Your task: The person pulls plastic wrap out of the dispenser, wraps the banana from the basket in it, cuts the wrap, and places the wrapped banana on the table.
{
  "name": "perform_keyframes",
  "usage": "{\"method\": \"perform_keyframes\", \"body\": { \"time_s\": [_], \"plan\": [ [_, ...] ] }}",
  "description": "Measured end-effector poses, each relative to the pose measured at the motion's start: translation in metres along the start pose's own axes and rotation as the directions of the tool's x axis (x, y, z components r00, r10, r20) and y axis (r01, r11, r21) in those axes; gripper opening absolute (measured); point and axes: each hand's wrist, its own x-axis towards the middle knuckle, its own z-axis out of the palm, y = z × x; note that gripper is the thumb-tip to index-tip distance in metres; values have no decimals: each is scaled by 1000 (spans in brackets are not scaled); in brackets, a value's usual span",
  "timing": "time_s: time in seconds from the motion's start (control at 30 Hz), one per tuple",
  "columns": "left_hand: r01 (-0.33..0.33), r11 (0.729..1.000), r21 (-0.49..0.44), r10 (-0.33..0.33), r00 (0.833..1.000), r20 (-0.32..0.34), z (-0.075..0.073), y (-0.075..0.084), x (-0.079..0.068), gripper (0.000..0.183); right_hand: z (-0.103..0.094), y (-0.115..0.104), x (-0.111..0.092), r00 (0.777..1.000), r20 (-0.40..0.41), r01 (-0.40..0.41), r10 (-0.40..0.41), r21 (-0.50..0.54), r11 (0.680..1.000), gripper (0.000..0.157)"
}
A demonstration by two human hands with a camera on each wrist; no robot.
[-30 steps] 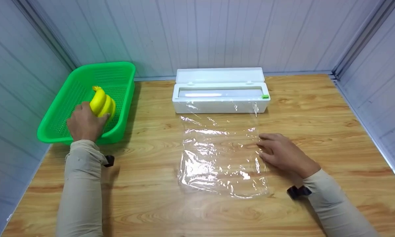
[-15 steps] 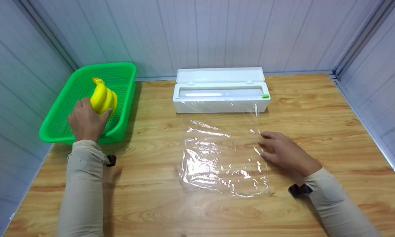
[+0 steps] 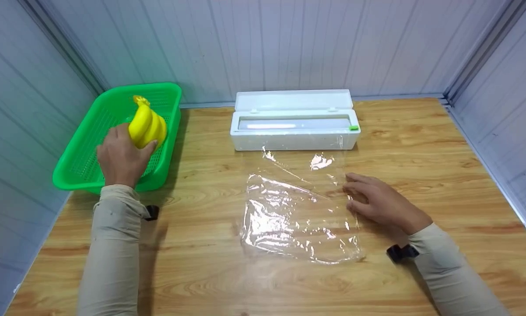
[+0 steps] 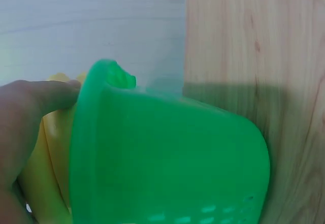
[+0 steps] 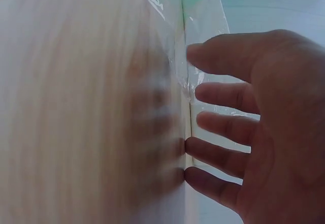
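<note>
On the left side of the desk (image 3: 201, 276), we have the left hand (image 3: 124, 160) gripping a bunch of yellow bananas (image 3: 149, 127), fingers over one side, thumb on the near side. Bananas sit within the outline of the green basket (image 3: 159, 174), stem end pointing toward the back wall (image 3: 192, 48); we can't tell how high off the bottom. Left wrist view: basket rim close by, hand and yellow fruit just past it.

Right hand (image 3: 383, 202) holds nothing. We see its fingers spread, slightly bent, at the right edge of the clear plastic wrap (image 3: 298, 215); right wrist view puts at least two fingertips at the desk surface. Can't tell if any press the film.

Wrap lies over the desk, shiny and wrinkled, running from the front of the white box (image 3: 294, 114). Box is near the back wall, lid (image 3: 293, 101) tipped back, small green piece (image 3: 353, 128) at its right end. We note light sleeves (image 3: 113, 263) on both arms, a black device (image 3: 402, 253) at each wrist.
</note>
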Motion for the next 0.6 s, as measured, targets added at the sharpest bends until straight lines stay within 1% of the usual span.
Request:
{"method": "perform_keyframes", "body": {
  "time_s": [0.17,0.33,0.6],
  "plan": [
    [-26,1000,0,26,1000,-12,0,4,1,61,0,1,-1,1000,-2,3,-3,-16,1000,50],
    [-42,999,-3,42,999,-23,-1,8,1,61,1,2,-1,999,-5,39,-40,-25,999,48],
    [-70,997,-16,70,997,-42,-3,16,0,61,0,1,-1,998,10,63,-63,-38,997,46]
  ]
}}
